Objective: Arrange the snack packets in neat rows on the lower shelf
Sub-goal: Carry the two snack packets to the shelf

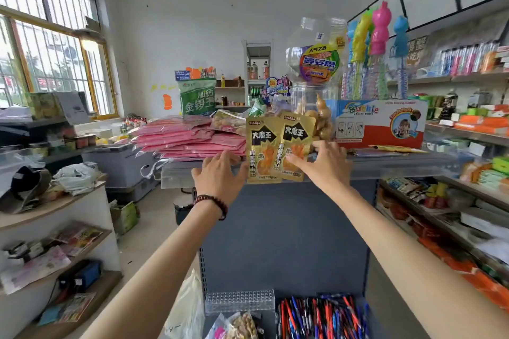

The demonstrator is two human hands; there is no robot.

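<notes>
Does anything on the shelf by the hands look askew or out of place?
Yes. The left gold packet and the right gold packet overlap at the front of the shelf, the right one tilted, both hanging past its edge. The pink packets beside them lie fanned out unevenly.

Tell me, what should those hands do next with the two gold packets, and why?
Probably bring both gold packets down toward the lower shelf, where the task wants them. They now stand at the top shelf's front edge, with the right hand touching one and the left hand beside the other.
</notes>
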